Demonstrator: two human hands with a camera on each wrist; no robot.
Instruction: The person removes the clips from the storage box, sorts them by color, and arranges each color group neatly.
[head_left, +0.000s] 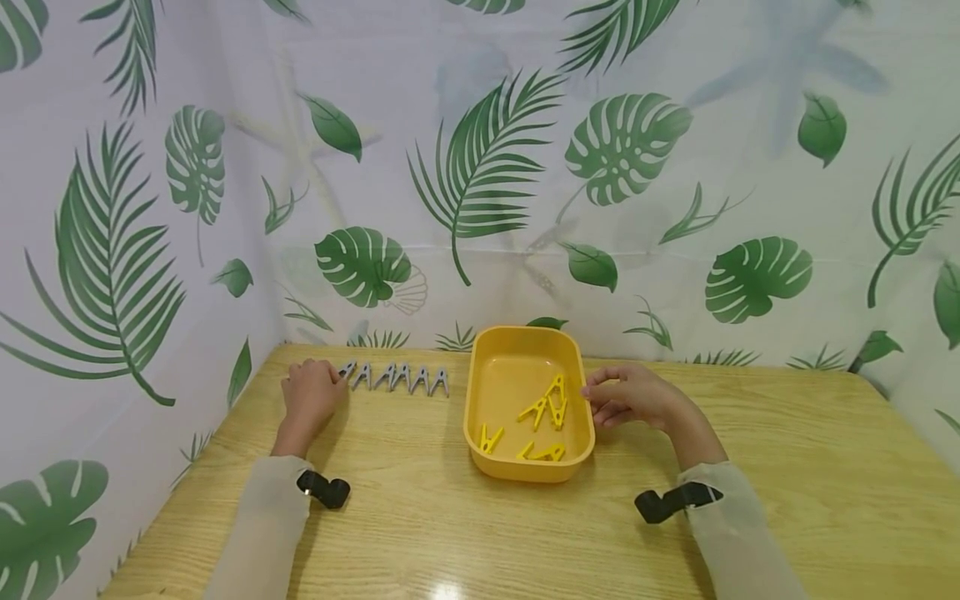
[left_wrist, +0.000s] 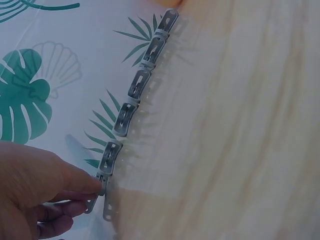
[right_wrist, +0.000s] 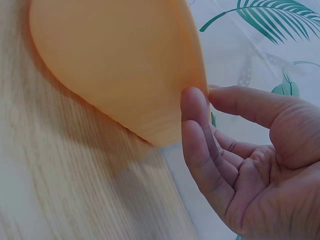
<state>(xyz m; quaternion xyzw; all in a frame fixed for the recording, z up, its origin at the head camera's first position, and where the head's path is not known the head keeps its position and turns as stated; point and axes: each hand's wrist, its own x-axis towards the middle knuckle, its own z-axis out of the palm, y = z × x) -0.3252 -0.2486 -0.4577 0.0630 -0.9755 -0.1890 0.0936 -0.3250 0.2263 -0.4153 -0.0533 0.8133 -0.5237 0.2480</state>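
At the table's back left, my left hand (head_left: 311,392) pinches the end clothespin (left_wrist: 103,185) of a row of grey clothespins (head_left: 403,377). These stand in a line, legs down, between that hand and a yellow plastic bin (head_left: 491,475). Inside the bin lie several yellow clothespins (head_left: 557,414), loose and scattered. My right hand (head_left: 630,398) is at the bin's right side. In the right wrist view its thumb meets the rim while curled fingers lie against the outer wall, holding the edge.
The wooden table (head_left: 405,525) reaches back to a white wall covering (head_left: 517,308) with green leaf prints. A matching covering (head_left: 217,317) borders the left side. Black wrist cameras (head_left: 324,489) sit over both sleeves.
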